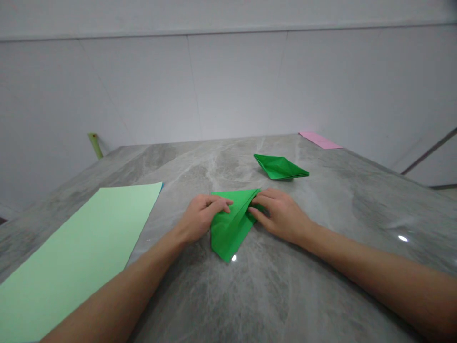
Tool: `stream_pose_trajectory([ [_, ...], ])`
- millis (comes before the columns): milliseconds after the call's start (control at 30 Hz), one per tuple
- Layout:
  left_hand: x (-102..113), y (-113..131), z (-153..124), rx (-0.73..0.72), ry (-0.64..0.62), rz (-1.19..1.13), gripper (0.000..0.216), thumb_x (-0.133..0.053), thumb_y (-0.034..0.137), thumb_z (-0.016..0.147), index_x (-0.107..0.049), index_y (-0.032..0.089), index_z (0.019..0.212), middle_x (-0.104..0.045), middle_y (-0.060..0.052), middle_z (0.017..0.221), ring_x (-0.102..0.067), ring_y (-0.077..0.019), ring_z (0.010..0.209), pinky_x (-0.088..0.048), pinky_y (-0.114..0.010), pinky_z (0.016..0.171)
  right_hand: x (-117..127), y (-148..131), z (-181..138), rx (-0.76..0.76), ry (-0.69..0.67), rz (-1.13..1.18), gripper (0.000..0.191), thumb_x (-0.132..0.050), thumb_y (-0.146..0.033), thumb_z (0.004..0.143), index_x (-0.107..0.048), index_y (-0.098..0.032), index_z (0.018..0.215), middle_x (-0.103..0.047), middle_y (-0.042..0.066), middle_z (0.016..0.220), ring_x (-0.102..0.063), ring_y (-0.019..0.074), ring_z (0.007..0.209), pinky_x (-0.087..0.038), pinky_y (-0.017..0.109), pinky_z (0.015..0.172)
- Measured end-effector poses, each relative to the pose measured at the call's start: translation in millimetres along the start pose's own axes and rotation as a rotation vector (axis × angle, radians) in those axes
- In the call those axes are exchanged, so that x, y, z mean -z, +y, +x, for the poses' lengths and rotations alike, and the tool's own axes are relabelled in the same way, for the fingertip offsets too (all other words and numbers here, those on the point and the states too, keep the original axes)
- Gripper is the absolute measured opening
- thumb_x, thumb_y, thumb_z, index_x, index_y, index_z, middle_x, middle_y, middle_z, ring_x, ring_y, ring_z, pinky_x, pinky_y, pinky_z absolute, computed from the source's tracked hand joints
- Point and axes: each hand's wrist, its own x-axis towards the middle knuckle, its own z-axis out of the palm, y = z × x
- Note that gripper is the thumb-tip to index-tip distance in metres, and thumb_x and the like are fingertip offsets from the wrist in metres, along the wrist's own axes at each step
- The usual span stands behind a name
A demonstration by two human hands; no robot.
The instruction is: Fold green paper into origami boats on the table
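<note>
A folded sheet of bright green paper [232, 228] lies on the grey marbled table in front of me, with a diagonal fold running up to its upper right corner. On its left edge rests my left hand [202, 214], the thumb and a finger over the top face, holding it. My right hand [280, 212] pinches the upper right corner, where several layers meet; the fingertips are partly behind the fold. Beyond my right hand sits a finished-looking green paper boat [281, 167], apart from both hands.
A stack of large pale green sheets [82, 247] covers the left side of the table, partly under my left forearm. Pink paper [319, 140] lies at the far right edge by the white wall [232, 85]. A light green post-like object [95, 145] stands beyond the far left edge.
</note>
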Motion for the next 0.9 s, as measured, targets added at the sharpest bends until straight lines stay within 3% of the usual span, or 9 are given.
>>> stream_pose_trajectory([
  [133,6,-13,1,-0.214,0.049,0.278,0.022,-0.051,0.023,0.087,-0.073,0.019,0.089,-0.073,-0.007,0.11,-0.065,-0.0243,0.109,-0.049,-0.046,0.099,-4,5,0,-0.038,-0.025,0.026,0.016,-0.057,-0.019,0.087,-0.07,-0.017,0.096,-0.073,0.009,0.096,-0.066,0.0248,0.091,-0.051,0.039,0.086],
  [233,10,-23,1,-0.377,-0.103,0.481,0.029,-0.052,0.017,0.085,-0.07,0.018,0.108,-0.065,-0.01,0.128,-0.05,-0.0264,0.13,-0.041,-0.05,0.109,-5,8,1,-0.034,-0.045,0.066,0.019,-0.057,-0.018,0.087,-0.07,-0.018,0.1,-0.073,0.01,0.102,-0.067,0.0253,0.095,-0.051,0.039,0.088],
  [367,12,-23,-1,-0.343,-0.234,0.569,0.036,-0.052,0.022,0.09,-0.063,0.015,0.123,-0.058,-0.015,0.136,-0.053,-0.026,0.127,-0.044,-0.047,0.106,-5,8,3,-0.005,-0.062,0.139,0.021,-0.057,-0.014,0.085,-0.068,-0.018,0.102,-0.071,0.009,0.105,-0.065,0.025,0.104,-0.05,0.039,0.094],
  [667,12,-6,-2,-0.404,-0.319,0.573,0.034,-0.063,0.032,0.087,-0.067,0.016,0.116,-0.065,-0.014,0.123,-0.06,-0.027,0.114,-0.04,-0.048,0.107,-5,5,4,0.028,-0.083,0.218,0.032,-0.054,-0.012,0.086,-0.066,-0.02,0.114,-0.07,0.009,0.115,-0.06,0.0257,0.117,-0.044,0.043,0.103],
  [767,11,-9,-3,-0.417,-0.32,0.559,0.035,-0.064,0.033,0.086,-0.067,0.017,0.118,-0.064,-0.013,0.125,-0.052,-0.0296,0.125,-0.038,-0.05,0.109,-6,4,3,0.019,-0.104,0.216,0.033,-0.054,-0.012,0.087,-0.065,-0.02,0.117,-0.069,0.01,0.118,-0.058,0.0263,0.12,-0.044,0.045,0.103],
  [900,9,-14,-4,-0.332,-0.375,0.542,0.045,-0.059,0.035,0.09,-0.057,0.02,0.132,-0.049,-0.014,0.144,-0.034,-0.0334,0.141,-0.026,-0.059,0.113,-7,4,3,0.005,-0.118,0.213,0.034,-0.054,-0.016,0.088,-0.063,-0.021,0.121,-0.067,0.01,0.124,-0.055,0.0277,0.124,-0.041,0.049,0.105],
])
